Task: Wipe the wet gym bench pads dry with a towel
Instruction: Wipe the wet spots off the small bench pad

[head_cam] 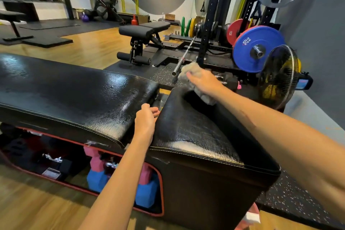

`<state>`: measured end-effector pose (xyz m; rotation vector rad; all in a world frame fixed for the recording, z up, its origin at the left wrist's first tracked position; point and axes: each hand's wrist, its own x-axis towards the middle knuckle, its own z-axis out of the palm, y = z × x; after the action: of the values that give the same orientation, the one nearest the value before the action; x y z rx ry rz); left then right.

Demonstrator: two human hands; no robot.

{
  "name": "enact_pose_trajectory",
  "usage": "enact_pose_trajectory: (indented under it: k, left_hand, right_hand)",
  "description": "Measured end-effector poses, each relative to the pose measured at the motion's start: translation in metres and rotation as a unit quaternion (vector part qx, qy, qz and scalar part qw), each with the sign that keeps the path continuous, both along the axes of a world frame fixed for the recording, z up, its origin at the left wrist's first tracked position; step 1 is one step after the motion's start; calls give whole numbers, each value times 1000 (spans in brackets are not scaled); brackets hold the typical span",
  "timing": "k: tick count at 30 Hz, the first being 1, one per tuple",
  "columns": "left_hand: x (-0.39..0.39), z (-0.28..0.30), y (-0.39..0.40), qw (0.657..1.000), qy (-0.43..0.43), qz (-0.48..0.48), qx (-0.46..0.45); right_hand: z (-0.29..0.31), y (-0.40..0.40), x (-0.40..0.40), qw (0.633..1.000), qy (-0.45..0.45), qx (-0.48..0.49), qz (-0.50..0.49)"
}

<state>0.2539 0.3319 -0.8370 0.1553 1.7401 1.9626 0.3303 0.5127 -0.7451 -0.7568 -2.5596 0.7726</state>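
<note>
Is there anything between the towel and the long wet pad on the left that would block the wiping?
Nothing visible blocks it. The right hand holds the towel at the short pad's far edge; only the gap, where the left hand rests, separates it from the long pad.

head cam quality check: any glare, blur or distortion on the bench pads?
Head view: bright glare patches on the wet long pad and along the near edge of the short pad; the right hand holding the towel casts a dark shadow on the short pad; wide-angle bending at the frame edges, both forearms stretched; far background soft, the wall sign partly smeared.
</note>
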Motion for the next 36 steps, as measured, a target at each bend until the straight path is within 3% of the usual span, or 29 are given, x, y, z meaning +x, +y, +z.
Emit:
enact_pose_trajectory:
  k: [3, 5, 16, 22, 36]
  left_hand:
    - [-1, -2, 1, 1000, 5, 7, 2]
    - [-1, -1, 0, 1000, 7, 3, 9]
    - [12, 13, -13, 997, -32, 17, 65]
    - [13, 14, -23, 992, -87, -4, 94]
    - [20, 19, -13, 997, 59, -49, -9]
  right_hand:
    - [-34, -8, -32, 977, -165, 136, 2]
    - [-42, -20, -40, 961, -192, 196, 40]
    - [-32, -91, 19, 949, -151, 203, 188]
    - [-44, -111, 75, 919, -96, 244, 293]
    - [-45, -106, 111, 915, -59, 227, 327]
